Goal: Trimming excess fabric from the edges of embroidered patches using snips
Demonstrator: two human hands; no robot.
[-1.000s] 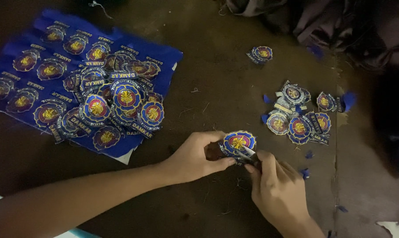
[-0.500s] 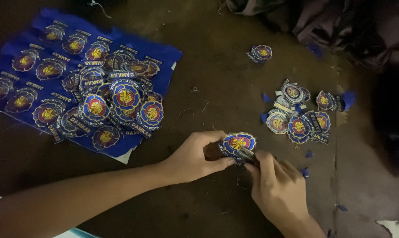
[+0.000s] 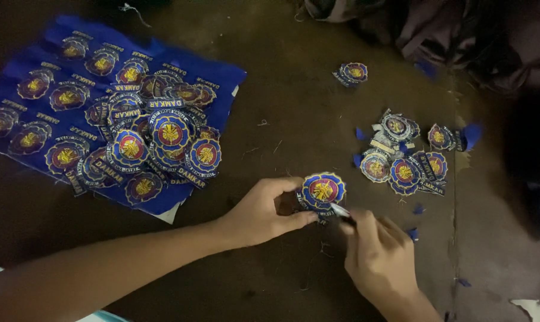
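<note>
1. Dim light falls on a dark brown, scuffed surface (image 3: 294, 95) strewn with thread ends and small blue fabric scraps.
2. At the near middle, the left hand (image 3: 258, 211) pinches a round embroidered patch (image 3: 322, 191), blue-rimmed with a red ring and a yellow centre; the thumb lies under its lower edge and the fingers curl over its left side, closed narrowly on it.
3. This patch is held just above the surface, its face tilted up toward the camera.
4. The right hand (image 3: 380, 259) is closed around a thin, pale-tipped tool (image 3: 340, 210), whose tip touches the patch's lower right edge; what kind of tool it is cannot be told.
5. To the left, a blue cloth sheet (image 3: 222, 77) carries rows of uncut emblems, with a heap of cut-out patches (image 3: 156, 143) on top.
6. To the right lies a smaller cluster of trimmed patches (image 3: 404, 158), and farther up a single small stack (image 3: 352, 73).
7. Compared with half a second ago, the patch sits slightly lower and both hands keep their grips; the piles are unchanged.
</note>
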